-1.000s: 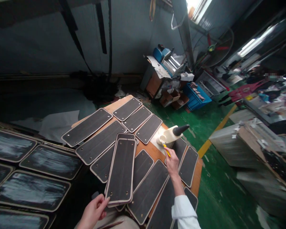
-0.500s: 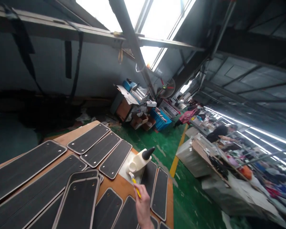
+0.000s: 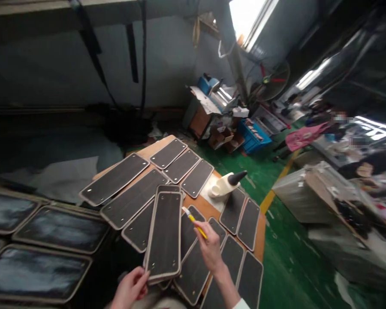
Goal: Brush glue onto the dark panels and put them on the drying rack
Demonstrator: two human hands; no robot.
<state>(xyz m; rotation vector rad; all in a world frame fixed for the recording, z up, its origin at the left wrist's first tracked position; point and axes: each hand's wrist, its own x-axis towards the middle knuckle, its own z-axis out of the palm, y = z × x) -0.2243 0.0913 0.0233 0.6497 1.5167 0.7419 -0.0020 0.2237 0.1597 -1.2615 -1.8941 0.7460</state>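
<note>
My right hand (image 3: 210, 248) is closed on a yellow-handled brush (image 3: 194, 220) whose white tip points at the right edge of a dark rectangular panel (image 3: 164, 234). That panel is the top of a small stack lying on the wooden table (image 3: 204, 204). My left hand (image 3: 130, 286) grips the near end of this stack at the bottom of the view. A white glue bottle with a black cone nozzle (image 3: 225, 183) lies on its side on the table beyond the brush.
Several more dark panels (image 3: 115, 178) lie fanned over the table. Others smeared with white (image 3: 61, 227) lie at the left. Green floor with a yellow line (image 3: 270, 195), boxes, a blue crate (image 3: 253, 135) and cluttered workbenches fill the right.
My right hand has drawn the brush back from the glue bottle to the top panel. The view swung up to the roof and came back down.
</note>
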